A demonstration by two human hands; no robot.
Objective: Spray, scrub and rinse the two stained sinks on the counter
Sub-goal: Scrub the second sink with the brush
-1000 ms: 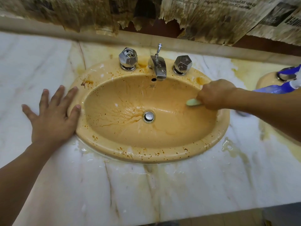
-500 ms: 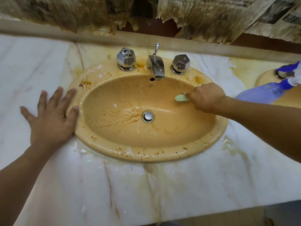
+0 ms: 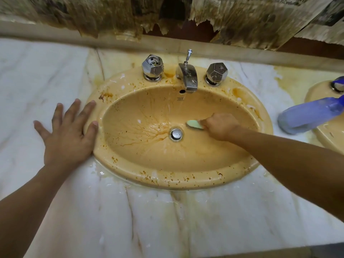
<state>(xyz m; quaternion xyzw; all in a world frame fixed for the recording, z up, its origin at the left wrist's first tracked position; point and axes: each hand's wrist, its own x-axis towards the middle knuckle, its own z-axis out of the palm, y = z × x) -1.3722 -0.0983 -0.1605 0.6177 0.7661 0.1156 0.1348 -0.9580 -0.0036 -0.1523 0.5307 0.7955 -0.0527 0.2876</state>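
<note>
A tan oval sink with brown spots and streaks is set in the marble counter. My right hand is down in the bowl and grips a pale green scrubber just right of the metal drain. My left hand lies flat on the counter, its fingers touching the sink's left rim. A second tan sink shows at the right edge. A blue spray bottle lies tilted between the two sinks.
A chrome tap and two faceted knobs stand at the sink's back rim. Wet puddles and yellow stains mark the marble counter. Torn, stained newspaper hangs on the wall behind. The counter's front edge runs along the bottom right.
My right hand has moved the scrubber from the sink's right rim down and left into the bowl, close to the drain. My left hand has stayed on the counter.
</note>
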